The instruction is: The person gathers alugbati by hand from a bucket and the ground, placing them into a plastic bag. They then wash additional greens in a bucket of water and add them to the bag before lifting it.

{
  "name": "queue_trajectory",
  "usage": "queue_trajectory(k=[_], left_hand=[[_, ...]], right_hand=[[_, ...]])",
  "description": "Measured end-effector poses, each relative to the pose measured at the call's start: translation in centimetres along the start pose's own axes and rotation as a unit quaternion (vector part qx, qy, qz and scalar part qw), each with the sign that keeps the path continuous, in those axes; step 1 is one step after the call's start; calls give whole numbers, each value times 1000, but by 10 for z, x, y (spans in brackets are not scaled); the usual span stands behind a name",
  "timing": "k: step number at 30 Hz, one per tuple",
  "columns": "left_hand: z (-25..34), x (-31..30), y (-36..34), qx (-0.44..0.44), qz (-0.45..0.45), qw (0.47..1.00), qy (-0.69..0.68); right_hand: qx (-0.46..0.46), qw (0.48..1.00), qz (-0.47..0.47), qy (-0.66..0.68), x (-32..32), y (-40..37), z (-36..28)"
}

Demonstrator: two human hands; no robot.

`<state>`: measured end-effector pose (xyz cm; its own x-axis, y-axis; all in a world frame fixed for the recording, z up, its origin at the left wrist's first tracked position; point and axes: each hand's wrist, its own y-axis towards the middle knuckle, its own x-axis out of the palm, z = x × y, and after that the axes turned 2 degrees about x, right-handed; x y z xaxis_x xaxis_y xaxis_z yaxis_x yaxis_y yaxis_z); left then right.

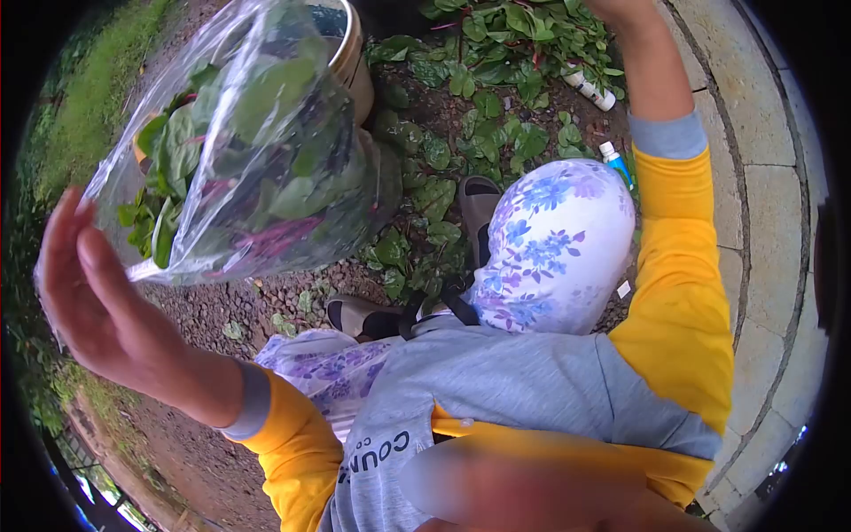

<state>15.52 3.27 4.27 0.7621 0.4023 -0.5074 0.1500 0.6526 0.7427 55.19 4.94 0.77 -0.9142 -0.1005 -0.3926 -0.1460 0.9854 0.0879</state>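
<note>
My left hand (102, 306) is at the mouth of a clear plastic bag (292, 191), its fingers curved at the stretched edge of the film. Green leaves with magenta stems fill much of the bag, and a few leaves (168, 160) show at its open side. My right hand (620, 7) reaches to the top edge of the view, beside a heap of leafy greens (514, 40) on the ground. The frame cuts off its fingers, so what they hold is hidden.
Behind the bag stands a pale bucket (353, 66). A white bottle (589, 89) and a blue bottle with a white cap (615, 164) lie near my flower-patterned knee (558, 244). Stone paving (771, 222) runs along the right; grass (97, 80) grows at upper left.
</note>
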Motion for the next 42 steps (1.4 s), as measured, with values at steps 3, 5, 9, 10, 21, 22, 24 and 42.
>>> queue_trajectory(k=[3,5,9,10,21,22,24,42], left_hand=[[48,76,-54,43,-243,945,-217],[58,128,-93,-29,-378,887,-263],[31,210,-165,-211,-486,799,-286],[27,220,-173,-266,-506,770,-284],[0,307,-188,-301,-540,748,-241],[-3,310,-196,-295,-527,753,-262],[-7,322,-202,-271,-531,756,-269],[-18,328,-251,-343,-589,672,-289]], right_hand=[[232,960,142,-64,-44,-82,187],[315,910,270,13,-29,-147,235],[406,832,344,155,-8,-240,334],[412,829,346,155,-9,-247,343],[-69,698,604,-378,-136,2,309],[-27,733,563,-381,-145,24,274],[64,808,453,-372,-174,59,257],[375,854,199,-301,-222,138,259]])
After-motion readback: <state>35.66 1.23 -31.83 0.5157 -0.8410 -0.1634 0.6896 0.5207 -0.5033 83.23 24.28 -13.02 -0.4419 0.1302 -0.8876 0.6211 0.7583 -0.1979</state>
